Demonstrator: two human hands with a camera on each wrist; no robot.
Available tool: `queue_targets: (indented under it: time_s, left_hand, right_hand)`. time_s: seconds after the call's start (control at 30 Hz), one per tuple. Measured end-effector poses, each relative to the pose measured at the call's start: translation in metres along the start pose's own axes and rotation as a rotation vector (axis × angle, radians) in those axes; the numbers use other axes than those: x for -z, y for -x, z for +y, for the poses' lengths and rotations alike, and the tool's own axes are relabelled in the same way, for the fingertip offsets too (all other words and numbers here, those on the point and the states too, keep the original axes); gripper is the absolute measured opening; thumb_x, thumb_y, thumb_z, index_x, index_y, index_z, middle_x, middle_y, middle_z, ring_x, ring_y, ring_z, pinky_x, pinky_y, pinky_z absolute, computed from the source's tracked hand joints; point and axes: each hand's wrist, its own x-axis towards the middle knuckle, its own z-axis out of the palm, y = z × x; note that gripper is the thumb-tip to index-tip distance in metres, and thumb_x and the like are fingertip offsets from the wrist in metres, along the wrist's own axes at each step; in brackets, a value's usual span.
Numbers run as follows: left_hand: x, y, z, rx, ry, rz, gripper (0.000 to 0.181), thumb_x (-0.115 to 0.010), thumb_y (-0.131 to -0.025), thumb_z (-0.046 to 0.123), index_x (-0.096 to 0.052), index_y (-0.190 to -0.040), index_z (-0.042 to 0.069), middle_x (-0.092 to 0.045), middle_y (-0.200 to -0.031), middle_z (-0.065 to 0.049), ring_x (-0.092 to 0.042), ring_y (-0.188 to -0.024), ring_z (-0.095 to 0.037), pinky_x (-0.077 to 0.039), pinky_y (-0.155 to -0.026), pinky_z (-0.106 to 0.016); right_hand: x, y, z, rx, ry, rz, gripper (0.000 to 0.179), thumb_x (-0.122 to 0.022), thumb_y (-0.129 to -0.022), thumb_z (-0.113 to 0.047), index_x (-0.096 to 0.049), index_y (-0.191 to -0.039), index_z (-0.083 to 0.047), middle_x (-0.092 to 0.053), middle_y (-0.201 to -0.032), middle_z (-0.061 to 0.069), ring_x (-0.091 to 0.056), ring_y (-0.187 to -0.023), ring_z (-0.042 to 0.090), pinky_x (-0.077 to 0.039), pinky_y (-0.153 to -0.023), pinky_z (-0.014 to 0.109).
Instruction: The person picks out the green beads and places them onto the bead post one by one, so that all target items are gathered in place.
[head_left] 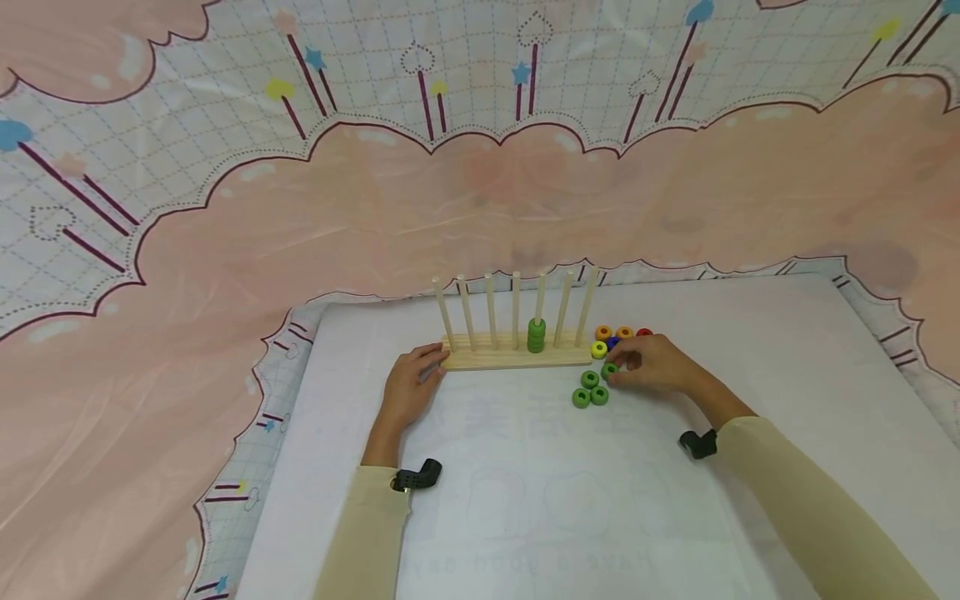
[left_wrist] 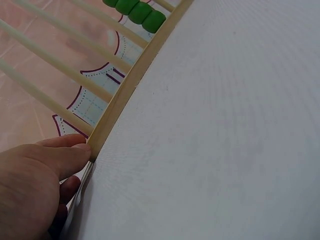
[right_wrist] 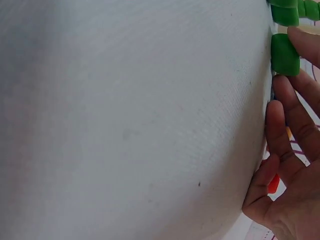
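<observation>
Head view: right hand [head_left: 658, 364] fingers pinch green ring [head_left: 609, 370]; left hand [head_left: 411, 387] fingers steady rack [head_left: 517, 357].

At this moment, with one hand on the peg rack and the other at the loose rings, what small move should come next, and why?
Probably the right hand should close on the green ring at its fingertips and lift it toward the peg holding the green stack. The fingers already touch that ring, three more green rings lie loose beside it, and the left hand braces the wooden rack at its end.
</observation>
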Motion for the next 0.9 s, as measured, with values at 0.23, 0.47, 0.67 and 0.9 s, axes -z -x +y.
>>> queue_targets:
  time_s: [0.23, 0.47, 0.67, 0.9]
  left_hand:
    - [-0.001, 0.000, -0.002, 0.011, -0.002, -0.011, 0.032, -0.065, -0.101, 0.018, -0.070, -0.132, 0.011, -0.061, -0.145, -0.006, -0.054, -0.130, -0.032, -0.043, -0.111, -0.051]
    - [-0.001, 0.000, -0.001, 0.015, -0.007, -0.013, 0.032, -0.065, -0.101, 0.018, -0.070, -0.132, 0.011, -0.061, -0.145, -0.006, -0.055, -0.130, -0.032, -0.043, -0.110, -0.051]
    - [0.000, 0.000, -0.001, 0.006, -0.002, -0.009, 0.032, -0.065, -0.101, 0.018, -0.070, -0.131, 0.011, -0.061, -0.145, -0.007, -0.054, -0.131, -0.033, -0.042, -0.111, -0.051]
    - [0.001, 0.000, 0.000, -0.003, 0.009, -0.003, 0.032, -0.066, -0.100, 0.017, -0.070, -0.131, 0.011, -0.062, -0.144, -0.006, -0.054, -0.130, -0.033, -0.043, -0.109, -0.051]
  right_hand:
    - [0.000, 0.000, -0.001, -0.001, -0.004, -0.007, 0.032, -0.084, -0.085, -0.032, -0.076, -0.112, -0.016, -0.067, -0.091, -0.003, -0.055, -0.086, 0.018, -0.049, -0.074, 0.028]
    - [0.004, 0.000, 0.002, 0.002, -0.009, -0.021, 0.035, -0.083, -0.085, -0.035, -0.076, -0.113, -0.016, -0.067, -0.090, -0.003, -0.057, -0.086, 0.017, -0.051, -0.074, 0.030]
    - [0.009, -0.001, 0.003, 0.006, -0.003, -0.026, 0.034, -0.084, -0.084, -0.035, -0.076, -0.112, -0.017, -0.069, -0.093, -0.003, -0.059, -0.087, 0.016, -0.052, -0.078, 0.031]
    - [0.016, 0.002, 0.000, 0.005, -0.024, -0.007, 0.032, -0.084, -0.085, -0.031, -0.076, -0.110, -0.014, -0.071, -0.096, -0.001, -0.063, -0.090, 0.017, -0.056, -0.084, 0.035]
